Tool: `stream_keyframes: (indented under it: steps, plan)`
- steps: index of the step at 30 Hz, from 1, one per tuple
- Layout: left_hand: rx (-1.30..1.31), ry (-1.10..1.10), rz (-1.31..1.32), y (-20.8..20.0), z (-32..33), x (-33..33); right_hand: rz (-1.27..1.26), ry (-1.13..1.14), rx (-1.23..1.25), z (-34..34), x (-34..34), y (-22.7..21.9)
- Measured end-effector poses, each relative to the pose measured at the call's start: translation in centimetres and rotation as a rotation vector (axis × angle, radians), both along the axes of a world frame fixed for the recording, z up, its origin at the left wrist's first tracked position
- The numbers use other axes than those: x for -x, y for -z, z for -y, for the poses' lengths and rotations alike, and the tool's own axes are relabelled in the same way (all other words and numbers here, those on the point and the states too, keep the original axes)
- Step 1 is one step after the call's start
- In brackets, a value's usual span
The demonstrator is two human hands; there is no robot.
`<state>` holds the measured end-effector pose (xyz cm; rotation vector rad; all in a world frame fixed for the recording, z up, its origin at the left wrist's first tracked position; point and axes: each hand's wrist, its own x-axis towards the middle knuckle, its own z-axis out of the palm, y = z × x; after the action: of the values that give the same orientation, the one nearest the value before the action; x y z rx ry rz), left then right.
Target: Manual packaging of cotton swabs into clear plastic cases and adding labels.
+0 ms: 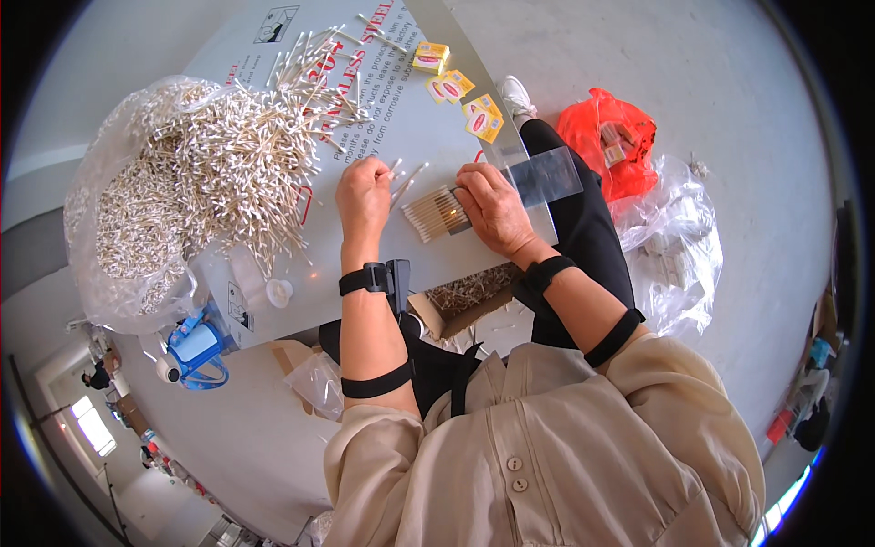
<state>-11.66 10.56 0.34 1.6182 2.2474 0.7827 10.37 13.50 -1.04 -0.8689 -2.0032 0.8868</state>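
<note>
My left hand (365, 196) is closed in a pinch, with a cotton swab (396, 169) poking out past its fingertips. Another loose swab (410, 185) lies just right of those fingers. To the right, my right hand (494, 210) grips a flat clear plastic sleeve (544, 176), and its fingers cover the middle of it. A neat row of cotton swabs (432, 215) fans out of the sleeve's left end, side by side. At the left of the table a big clear bag spills a large heap of cotton swabs (246, 150).
Several small yellow cards (483, 118) and a yellow box (431, 57) lie along the table's far right edge. A red plastic bag (609, 137) and a clear bag (674, 246) stand right of my leg. Below the table edge is an open cardboard box (469, 296); a blue bottle (194, 351) hangs left.
</note>
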Motion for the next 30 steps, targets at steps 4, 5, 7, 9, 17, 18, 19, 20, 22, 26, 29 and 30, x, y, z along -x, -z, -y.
stream_keyframes:
  steps: [4,5,7,9,17,18,19,20,22,26,29,30]
  plan:
    - [0.251,-0.007,0.163,-1.0,0.1,-0.3,0.0,-0.006,0.036,0.0,-0.3,0.4]
    - [0.131,-0.025,0.161,-0.7,0.5,-0.1,-0.002,-0.005,0.036,0.1,-0.3,0.4]
    - [0.011,-0.043,0.159,0.2,1.8,-0.4,-0.021,0.003,0.088,0.1,-0.4,0.4]
    - [-0.397,-0.404,0.362,1.8,3.7,-1.4,-0.082,0.005,0.145,0.0,-0.4,0.5]
    - [-0.421,-0.346,0.464,2.4,3.2,-3.4,-0.316,-0.033,0.297,-2.6,2.7,-0.3]
    - [-0.319,-0.231,0.168,2.0,2.7,-3.3,-0.289,-0.045,0.314,-3.0,3.1,-0.2]
    - [-0.213,-0.114,-0.125,1.7,2.3,-3.2,-0.261,-0.056,0.332,-3.2,3.3,-0.2]
    - [-0.252,-0.095,-0.184,1.5,2.0,-3.5,-0.259,-0.057,0.333,-3.3,3.4,-0.2]
    - [-0.195,-0.069,-0.125,1.0,1.8,-3.7,-0.284,-0.027,0.41,-3.3,3.6,-0.1]
    - [-0.093,0.034,-0.099,0.5,1.7,-4.2,-0.279,-0.017,0.378,-2.8,3.5,-0.1]
    - [-0.15,-0.012,0.072,-0.1,1.5,-3.9,-0.283,-0.01,0.379,-2.7,3.5,0.1]
    - [-0.149,-0.012,0.074,-0.5,1.3,-3.4,-0.285,-0.012,0.364,-2.7,3.5,0.1]
